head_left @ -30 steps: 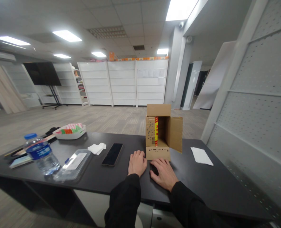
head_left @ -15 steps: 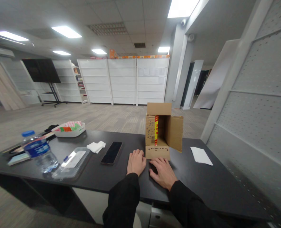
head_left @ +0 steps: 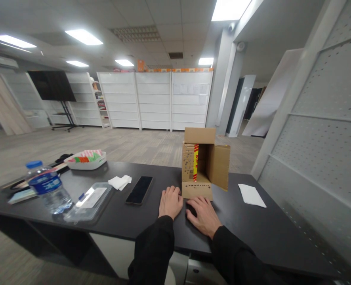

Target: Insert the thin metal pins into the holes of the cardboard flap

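A cardboard box [head_left: 221,166] stands in front of me with its opening facing my way and its flaps folded out. Yellow and red tape [head_left: 196,162] runs down its left flap, and rows of holes mark the lower flap. My left hand [head_left: 170,202] rests on the dark table just left of the lower flap, fingers flat and holding nothing. At the flap's near edge lies my right hand [head_left: 203,215], its fingers a little curved and apart, with nothing held. A phone [head_left: 139,190] lies left of my left hand.
Left of the phone are folded white tissues [head_left: 120,182], a clear plastic case [head_left: 89,204], a water bottle [head_left: 50,190] and a white basket [head_left: 88,163] of colourful packets. White paper [head_left: 252,195] lies to the right. A perforated panel [head_left: 327,146] borders the table's right side.
The view has shifted very slightly. Both hands and the box stay in place.
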The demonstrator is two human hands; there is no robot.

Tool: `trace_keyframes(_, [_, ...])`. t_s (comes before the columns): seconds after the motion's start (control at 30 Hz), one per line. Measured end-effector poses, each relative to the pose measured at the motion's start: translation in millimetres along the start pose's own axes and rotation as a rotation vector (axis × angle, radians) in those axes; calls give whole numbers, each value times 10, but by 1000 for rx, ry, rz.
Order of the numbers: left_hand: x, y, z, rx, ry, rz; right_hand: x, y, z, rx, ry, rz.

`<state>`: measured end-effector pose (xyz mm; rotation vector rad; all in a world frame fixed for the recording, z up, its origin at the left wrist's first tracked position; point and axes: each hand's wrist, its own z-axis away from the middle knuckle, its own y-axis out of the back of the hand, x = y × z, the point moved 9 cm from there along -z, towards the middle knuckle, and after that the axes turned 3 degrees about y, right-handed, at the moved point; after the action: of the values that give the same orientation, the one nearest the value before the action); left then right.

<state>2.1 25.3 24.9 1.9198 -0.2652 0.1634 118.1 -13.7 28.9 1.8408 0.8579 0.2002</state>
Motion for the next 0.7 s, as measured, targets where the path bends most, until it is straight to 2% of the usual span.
trace_keyframes(0.7, [16, -16, -14, -13, -6, -1, 12, -47, 15, -1, 29, 24])
